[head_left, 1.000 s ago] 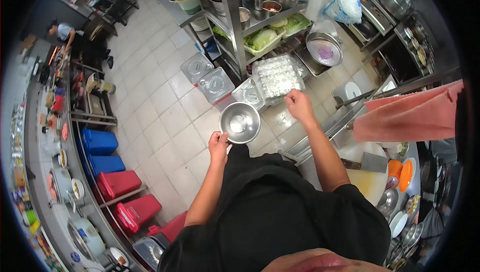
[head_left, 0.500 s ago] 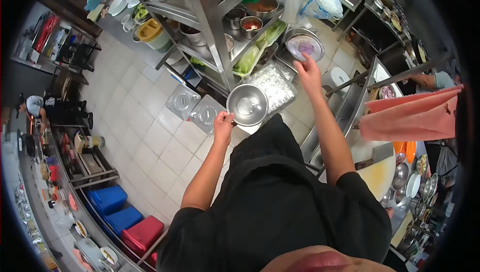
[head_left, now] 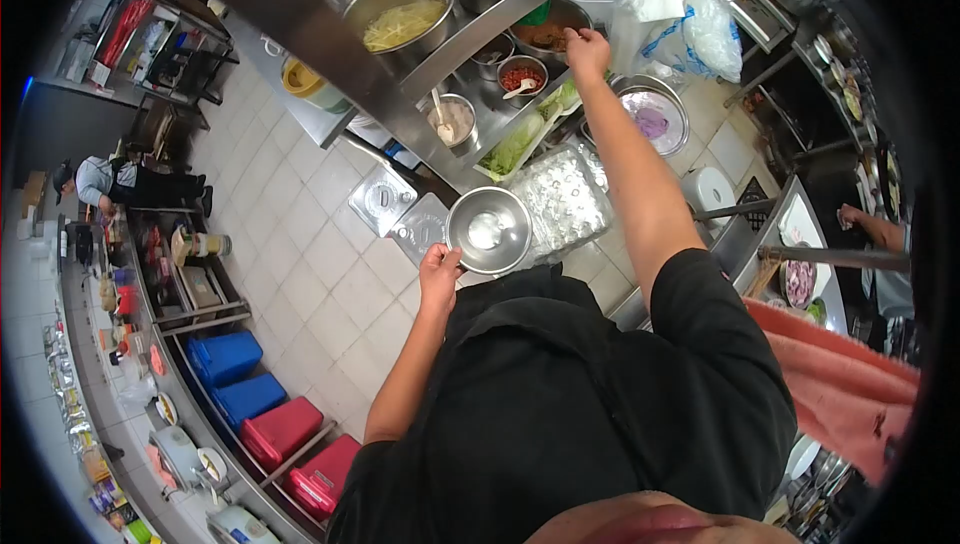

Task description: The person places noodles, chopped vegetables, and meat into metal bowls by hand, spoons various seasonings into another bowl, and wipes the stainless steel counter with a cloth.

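My left hand (head_left: 440, 272) grips the rim of an empty steel bowl (head_left: 489, 230), held level in front of my body. Stretched forward, my right hand (head_left: 588, 52) is at the near right edge of a steel pot with reddish-brown contents (head_left: 553, 28). Its fingers are bent together, and what they hold, if anything, is too small to make out. A green object (head_left: 536, 14) lies in that pot. Beside it on the shelf stand a small pot of chopped red pepper with a white spoon (head_left: 522, 76) and a pot of pale paste (head_left: 455, 120).
A steel shelf post (head_left: 330, 54) rises at the front left. Below the shelf are leafy greens (head_left: 512, 147), a plastic-wrapped egg tray (head_left: 560, 199) and lidded containers (head_left: 382, 200). A pink towel (head_left: 850, 374) hangs at right. One person (head_left: 130, 184) works far left; another's arm (head_left: 875, 228) shows right.
My right hand has moved forward from above the floor to the pot on the shelf. The shelf is closer in view. My left hand still holds the bowl.
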`<action>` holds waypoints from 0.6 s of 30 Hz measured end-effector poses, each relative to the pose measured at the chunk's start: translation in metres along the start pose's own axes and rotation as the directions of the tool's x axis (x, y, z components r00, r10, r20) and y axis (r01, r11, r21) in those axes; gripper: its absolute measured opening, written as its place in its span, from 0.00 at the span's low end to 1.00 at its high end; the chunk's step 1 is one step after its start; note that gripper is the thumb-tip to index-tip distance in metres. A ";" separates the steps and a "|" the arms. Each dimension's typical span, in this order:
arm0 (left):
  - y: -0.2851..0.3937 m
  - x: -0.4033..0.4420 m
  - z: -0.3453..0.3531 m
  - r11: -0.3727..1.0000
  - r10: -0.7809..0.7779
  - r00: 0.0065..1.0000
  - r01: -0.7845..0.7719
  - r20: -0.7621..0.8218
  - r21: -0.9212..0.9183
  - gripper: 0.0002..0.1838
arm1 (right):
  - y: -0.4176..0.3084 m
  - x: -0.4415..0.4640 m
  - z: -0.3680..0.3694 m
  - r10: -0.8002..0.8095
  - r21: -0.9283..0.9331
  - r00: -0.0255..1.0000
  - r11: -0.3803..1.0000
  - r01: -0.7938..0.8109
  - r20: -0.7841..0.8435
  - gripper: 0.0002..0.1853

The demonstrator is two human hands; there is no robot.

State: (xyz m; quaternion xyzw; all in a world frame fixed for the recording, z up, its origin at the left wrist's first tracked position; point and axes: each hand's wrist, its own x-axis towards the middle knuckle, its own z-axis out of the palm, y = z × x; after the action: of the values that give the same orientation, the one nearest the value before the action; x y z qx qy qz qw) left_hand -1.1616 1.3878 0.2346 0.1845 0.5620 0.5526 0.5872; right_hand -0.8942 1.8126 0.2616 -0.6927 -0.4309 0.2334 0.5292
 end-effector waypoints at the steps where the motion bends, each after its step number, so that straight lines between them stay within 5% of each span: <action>1: -0.002 0.002 0.004 1.000 -0.005 1.000 0.005 -0.004 0.001 0.09 | -0.009 -0.001 -0.005 -0.024 -0.119 0.998 0.992 0.030 0.051 0.22; 6: -0.005 0.009 0.036 0.999 -0.027 0.999 0.026 -0.023 -0.026 0.10 | -0.020 0.030 -0.028 -0.271 -0.312 0.943 0.895 0.320 0.192 0.15; 10: -0.003 0.016 0.054 0.997 -0.049 0.998 0.047 -0.039 -0.061 0.10 | -0.018 0.049 -0.057 -0.527 -0.277 0.769 0.727 0.629 0.363 0.12; 13: 0.001 0.026 0.067 0.997 -0.063 0.998 0.062 -0.025 -0.048 0.10 | -0.005 0.043 -0.058 -0.518 -0.168 0.688 0.724 0.669 0.509 0.12; 18: 0.010 0.047 0.085 0.999 -0.047 0.999 0.047 0.008 -0.010 0.10 | -0.005 0.019 -0.056 -0.363 -0.129 0.762 0.857 0.499 0.537 0.13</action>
State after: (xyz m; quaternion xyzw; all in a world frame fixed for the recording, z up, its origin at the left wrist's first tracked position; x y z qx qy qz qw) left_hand -1.1040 1.4655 0.2475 0.1706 0.5611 0.5407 0.6030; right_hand -0.8426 1.7988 0.2877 -0.5546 -0.7272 0.2137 0.3434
